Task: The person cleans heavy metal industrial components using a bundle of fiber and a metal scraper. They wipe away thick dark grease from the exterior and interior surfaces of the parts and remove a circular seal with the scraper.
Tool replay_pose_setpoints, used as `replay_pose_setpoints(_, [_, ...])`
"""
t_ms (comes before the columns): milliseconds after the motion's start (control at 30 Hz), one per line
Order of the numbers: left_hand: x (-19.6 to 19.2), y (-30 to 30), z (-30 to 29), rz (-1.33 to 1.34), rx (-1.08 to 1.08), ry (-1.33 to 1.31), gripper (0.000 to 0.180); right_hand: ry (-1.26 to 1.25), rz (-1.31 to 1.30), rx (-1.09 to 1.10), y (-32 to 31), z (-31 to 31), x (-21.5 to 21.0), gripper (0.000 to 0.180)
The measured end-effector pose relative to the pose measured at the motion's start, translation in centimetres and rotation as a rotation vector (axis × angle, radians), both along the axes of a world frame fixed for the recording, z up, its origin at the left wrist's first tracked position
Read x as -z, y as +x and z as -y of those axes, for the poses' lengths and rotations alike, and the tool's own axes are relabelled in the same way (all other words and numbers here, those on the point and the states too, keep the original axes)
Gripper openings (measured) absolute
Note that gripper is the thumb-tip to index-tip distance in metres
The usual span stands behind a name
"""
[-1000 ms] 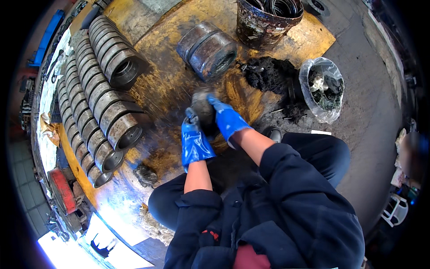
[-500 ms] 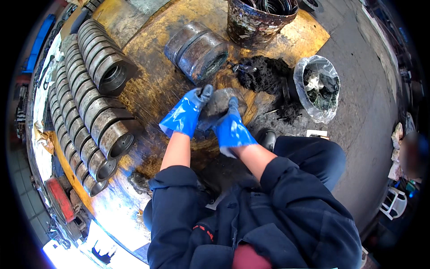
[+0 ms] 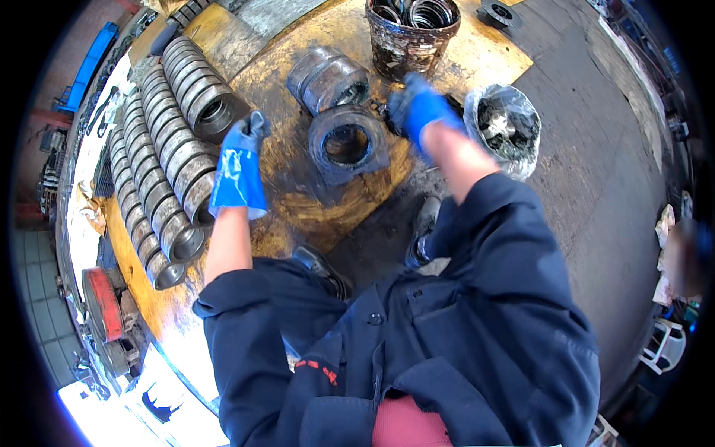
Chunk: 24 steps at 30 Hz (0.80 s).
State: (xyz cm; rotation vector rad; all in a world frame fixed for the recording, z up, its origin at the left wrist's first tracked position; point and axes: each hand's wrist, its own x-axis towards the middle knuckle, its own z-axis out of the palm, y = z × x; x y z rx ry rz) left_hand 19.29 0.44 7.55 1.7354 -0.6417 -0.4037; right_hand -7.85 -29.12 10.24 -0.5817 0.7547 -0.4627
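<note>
yellow board (image 3: 302,223) carries a ring (image 3: 337,173); left hand (image 3: 243,155) empty, fingers loose; cannot tell if right hand (image 3: 421,108) grips; best reach clear of the bucket (image 3: 410,54).

The metal ring (image 3: 344,169) is looking rough and greasy; the gloves (image 3: 237,179) are shining smooth; the plastic bag (image 3: 526,160) is glinting; the cloth jacket (image 3: 454,328) is looking matt.

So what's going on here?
A person in blue gloves is working beside rows of metal rings. The left hand hangs near the rows; the blurred right hand is just this side of the bucket. A separate ring sits between them, touched by neither. Whether either hand holds anything isn't clear.
</note>
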Motion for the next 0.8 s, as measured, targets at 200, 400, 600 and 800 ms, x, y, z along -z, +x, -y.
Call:
replay_pose_setpoints(200, [-11.2, -6.7, -1.4, 0.089, 0.033, 0.049, 0.034, -0.636, -0.191, 0.198, -22.3, 10.9, -10.5, 0.035])
replay_pose_setpoints(400, [-19.2, -9.7, -8.1, 0.278, 0.165, 0.085, 0.033, -0.406, -0.191, 0.381, -45.4, 5.2, -11.5, 0.036])
replay_pose_setpoints(600, [-20.2, -18.2, -9.7, 0.100, 0.329, -0.109, 0.033, -0.055, -0.044, 0.238, -61.4, -0.3, -9.7, 0.040])
replay_pose_setpoints(800, [-16.7, -21.9, -7.0, -0.028, 0.524, -0.190, 0.047, -0.028, -0.284, 0.575, -49.5, -6.9, 3.2, 0.034])
